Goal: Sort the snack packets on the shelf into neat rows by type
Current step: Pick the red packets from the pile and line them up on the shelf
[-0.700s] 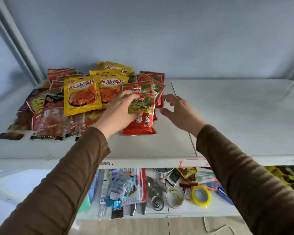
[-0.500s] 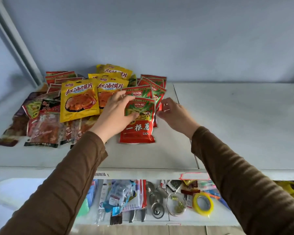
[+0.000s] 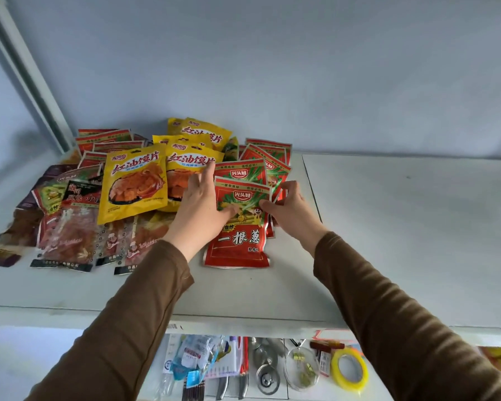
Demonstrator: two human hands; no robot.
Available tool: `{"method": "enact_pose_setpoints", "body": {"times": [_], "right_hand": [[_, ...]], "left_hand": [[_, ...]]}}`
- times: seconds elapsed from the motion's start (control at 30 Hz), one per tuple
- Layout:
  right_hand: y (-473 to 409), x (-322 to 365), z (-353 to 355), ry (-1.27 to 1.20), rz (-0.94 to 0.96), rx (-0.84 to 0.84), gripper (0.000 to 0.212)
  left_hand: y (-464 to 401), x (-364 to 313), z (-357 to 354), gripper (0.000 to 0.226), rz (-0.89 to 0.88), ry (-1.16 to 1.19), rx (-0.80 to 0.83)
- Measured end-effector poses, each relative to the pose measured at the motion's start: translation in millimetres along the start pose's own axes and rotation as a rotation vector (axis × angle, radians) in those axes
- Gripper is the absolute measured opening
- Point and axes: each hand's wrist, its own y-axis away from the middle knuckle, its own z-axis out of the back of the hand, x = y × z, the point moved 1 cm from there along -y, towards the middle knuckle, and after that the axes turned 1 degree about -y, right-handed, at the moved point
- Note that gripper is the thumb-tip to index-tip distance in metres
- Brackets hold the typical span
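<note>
While both hands, left hand (image 3: 198,209) and right hand (image 3: 287,208), are pinching the red packet (image 3: 239,227) mid-frame, squaring its edges with the red stack (image 3: 269,160) behind seems best.

A white shelf (image 3: 388,227) is carrying a heap of snack packets on its left half: yellow packets (image 3: 133,183) are lying toward the back, red packets (image 3: 239,241) are sitting just right of them, and clear packets (image 3: 67,244) are lying at the front left.
</note>
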Motion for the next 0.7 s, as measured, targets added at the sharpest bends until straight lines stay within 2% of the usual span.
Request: {"method": "enact_pose_setpoints", "body": {"times": [0.23,0.27,0.33,0.43,0.63,0.7], "right_hand": [[-7.5,-1.5,-0.8,-0.419,-0.053,-0.024,0.058],[-8.6,-1.5,-0.7,-0.477,-0.075,-0.037,0.056],[-9.4,-2.1,-2.0,-0.532,-0.094,-0.048,0.038],[-9.3,-4.8,-4.6,-0.567,-0.035,-0.025,0.017],[-12.3,2.2,5.2,-0.666,0.066,-0.019,0.022],[-16.2,6.3,13.7,-0.677,0.093,-0.004,0.024]], "left_hand": [[-4.4,-9.1,-16.5,0.113,0.025,0.162,-0.027],[-5.2,-10.3,-18.9,0.114,0.033,0.200,-0.030],[-6.1,-12.7,-23.7,0.113,0.055,0.264,-0.042],[-10.2,-14.2,-30.7,0.108,0.055,0.309,-0.067],[-17.2,-20.6,-31.3,0.111,0.060,0.430,-0.139],[-19.5,-27.7,-28.1,0.108,0.080,0.623,-0.073]]}}
